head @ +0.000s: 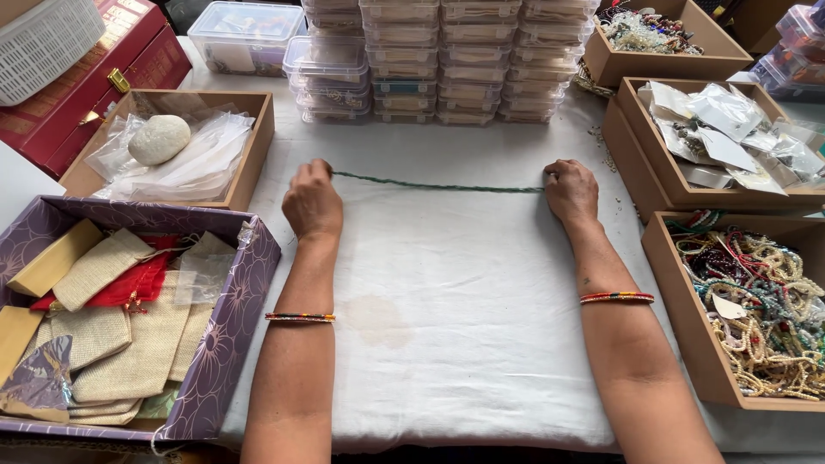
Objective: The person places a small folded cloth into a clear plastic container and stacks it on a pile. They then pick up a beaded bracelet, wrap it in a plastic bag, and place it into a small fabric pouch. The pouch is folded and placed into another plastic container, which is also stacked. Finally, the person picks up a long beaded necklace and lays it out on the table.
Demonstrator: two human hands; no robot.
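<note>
Purple box of cloth pouches at left; left hand and right hand, well apart, each pinch one end of a dark green beaded strand, drawing it straight across the white tablecloth, bead tray within reach.

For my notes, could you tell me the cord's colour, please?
Dark green cord, clearest in the head view.

Dark green cord on white cloth with a faint tan stain. Purple box, pale floral print, holds beige burlap pouches and one red pouch. Plain tan wooden trays. Grey-white stone on clear bags. Red case, gold clasp. Multicoloured beaded bangles on both wrists. Beads cream, gold, dark red, green.
</note>
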